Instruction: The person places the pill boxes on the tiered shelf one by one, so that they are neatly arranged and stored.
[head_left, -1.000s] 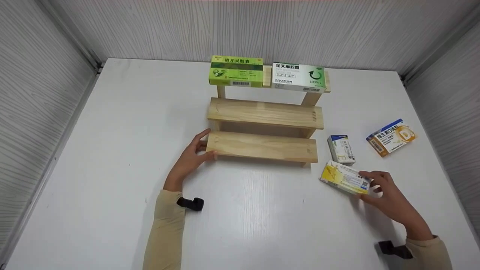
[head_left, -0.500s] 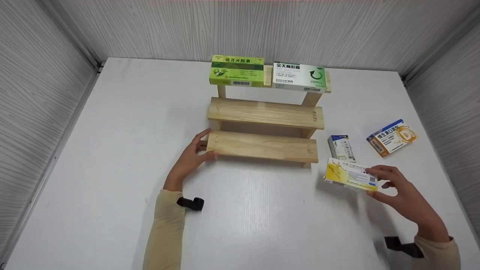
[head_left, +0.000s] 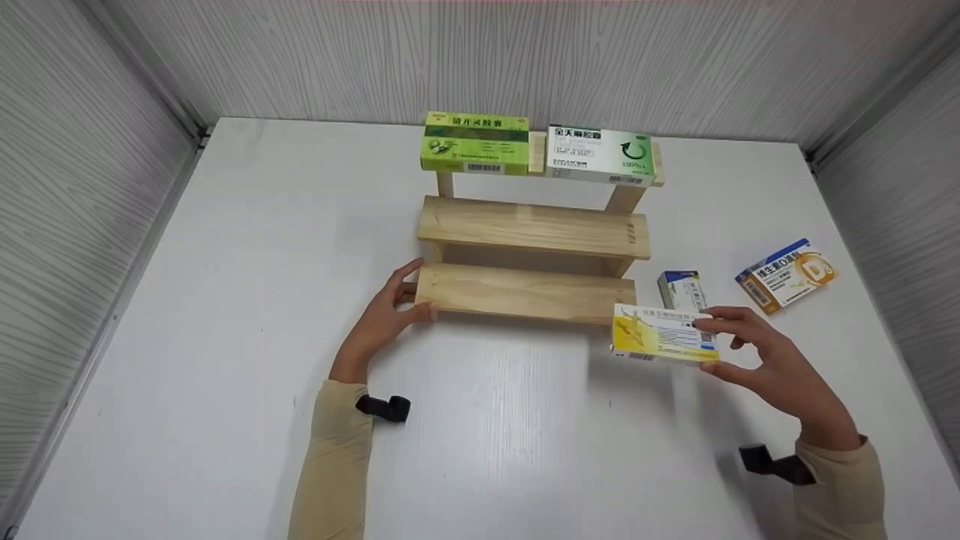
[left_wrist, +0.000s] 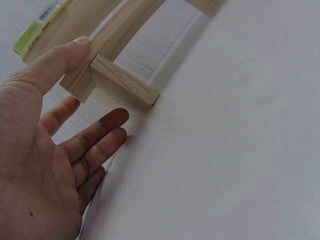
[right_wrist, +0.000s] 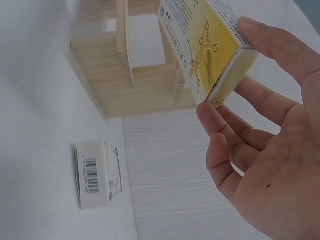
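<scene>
My left hand [head_left: 381, 322] grips the left end of the lowest board of a three-tier wooden display rack [head_left: 525, 292]. In the left wrist view its thumb lies on the board's front edge, with the other fingers spread by the support leg. My right hand [head_left: 765, 360] pinches a white and yellow medicine box [head_left: 664, 334] by its right end, thumb on one long side and fingers on the other. Held above the table, this box overlaps the rack's lower right corner in the head view. Behind it, a small white and blue medicine box [head_left: 681, 289] is partly hidden.
On the top tier sit a green medicine box [head_left: 475, 142] and a white-green medicine box [head_left: 600, 154]. An orange, white and blue vitamin D box [head_left: 784, 275] lies on the white table [head_left: 495, 435] at the right. Grained panels [head_left: 525, 60] enclose the table's back and sides.
My right hand has raised the white and yellow box from beside the small box and carried it left toward the rack. The left hand keeps its grip in place.
</scene>
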